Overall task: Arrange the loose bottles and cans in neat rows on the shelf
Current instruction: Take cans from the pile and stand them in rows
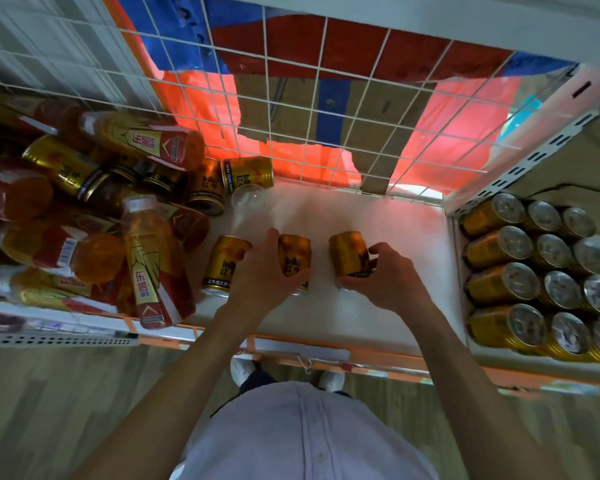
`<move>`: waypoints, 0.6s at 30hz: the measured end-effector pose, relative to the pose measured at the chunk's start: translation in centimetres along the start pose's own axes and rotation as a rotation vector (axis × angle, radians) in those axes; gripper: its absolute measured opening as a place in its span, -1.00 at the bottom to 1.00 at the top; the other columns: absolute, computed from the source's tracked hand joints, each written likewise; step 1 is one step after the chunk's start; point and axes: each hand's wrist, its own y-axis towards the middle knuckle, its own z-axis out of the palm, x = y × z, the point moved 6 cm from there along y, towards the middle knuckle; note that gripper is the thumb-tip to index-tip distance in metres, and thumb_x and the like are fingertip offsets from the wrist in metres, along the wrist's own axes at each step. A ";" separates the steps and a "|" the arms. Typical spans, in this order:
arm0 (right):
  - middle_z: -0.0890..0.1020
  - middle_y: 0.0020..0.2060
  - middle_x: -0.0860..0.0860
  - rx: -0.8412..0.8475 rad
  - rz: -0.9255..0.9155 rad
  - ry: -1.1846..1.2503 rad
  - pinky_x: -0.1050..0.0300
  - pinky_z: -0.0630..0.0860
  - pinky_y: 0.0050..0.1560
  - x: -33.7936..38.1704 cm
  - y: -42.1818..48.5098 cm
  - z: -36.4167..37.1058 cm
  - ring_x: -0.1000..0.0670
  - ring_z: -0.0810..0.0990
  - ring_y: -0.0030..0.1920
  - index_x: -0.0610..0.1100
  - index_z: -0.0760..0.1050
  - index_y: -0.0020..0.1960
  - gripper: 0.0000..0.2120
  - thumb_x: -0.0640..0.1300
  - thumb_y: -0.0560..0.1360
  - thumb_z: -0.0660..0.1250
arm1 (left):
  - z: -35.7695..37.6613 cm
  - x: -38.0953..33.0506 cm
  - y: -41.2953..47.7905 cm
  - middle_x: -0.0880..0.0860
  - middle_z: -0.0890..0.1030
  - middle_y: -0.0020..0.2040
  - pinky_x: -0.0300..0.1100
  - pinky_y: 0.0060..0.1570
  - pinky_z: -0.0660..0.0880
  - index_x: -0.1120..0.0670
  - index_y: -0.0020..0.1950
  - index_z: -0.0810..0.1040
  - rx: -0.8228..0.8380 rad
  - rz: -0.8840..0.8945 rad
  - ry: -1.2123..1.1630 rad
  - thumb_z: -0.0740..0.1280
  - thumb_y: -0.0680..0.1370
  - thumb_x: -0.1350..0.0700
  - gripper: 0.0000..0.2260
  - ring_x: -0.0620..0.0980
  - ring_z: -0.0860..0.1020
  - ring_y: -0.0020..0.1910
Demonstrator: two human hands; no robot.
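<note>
Left hand (260, 271) grips gold can (293, 258), right hand (388, 282) another (349, 254) — white shelf (378, 230); loose bottles (84, 220) piled shelf-left, packed cans (541, 271) shelf-right.

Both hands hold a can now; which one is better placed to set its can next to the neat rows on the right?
Right. The right hand and its can are nearer the neat rows, with bare shelf between. The left hand sits by the loose pile.

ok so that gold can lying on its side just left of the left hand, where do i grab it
Take the gold can around the middle of its body, coming from above. It lies on its side on the white shelf, so the curved wall faces up, with bare shelf to its right for fingers. Bottles crowd its left, so avoid that side.
</note>
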 end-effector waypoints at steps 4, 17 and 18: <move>0.61 0.13 -0.03 0.088 0.042 0.095 0.20 0.56 -0.17 -1.8 -1.6 0.9 -0.03 0.62 -0.04 -0.07 0.32 0.41 -0.16 0.21 0.29 0.60 | 1.3 -0.9 -1.2 0.04 0.49 -0.03 -0.06 -0.13 0.46 0.05 0.29 0.29 0.081 -0.037 -0.043 0.46 0.42 -0.24 -0.37 0.09 0.53 -0.03; 0.59 0.14 0.03 0.132 0.015 0.420 0.18 0.51 -0.05 -5.5 -3.3 2.0 0.04 0.59 0.02 -0.06 0.41 0.34 -0.43 0.20 0.46 0.46 | 4.3 -1.8 -4.2 -0.02 0.47 -0.36 -0.25 -0.38 0.30 0.04 -0.24 0.48 0.225 -0.242 -0.148 0.47 0.42 -0.22 -0.64 -0.08 0.49 -0.34; 0.60 0.11 0.04 0.137 0.005 0.395 0.16 0.52 -0.02 -5.6 -3.1 2.1 0.03 0.60 0.03 -0.05 0.43 0.31 -0.41 0.22 0.42 0.48 | 4.3 -1.7 -4.6 -0.01 0.51 -0.34 -0.22 -0.34 0.35 0.06 -0.20 0.52 0.215 -0.250 -0.168 0.48 0.41 -0.21 -0.64 -0.06 0.53 -0.30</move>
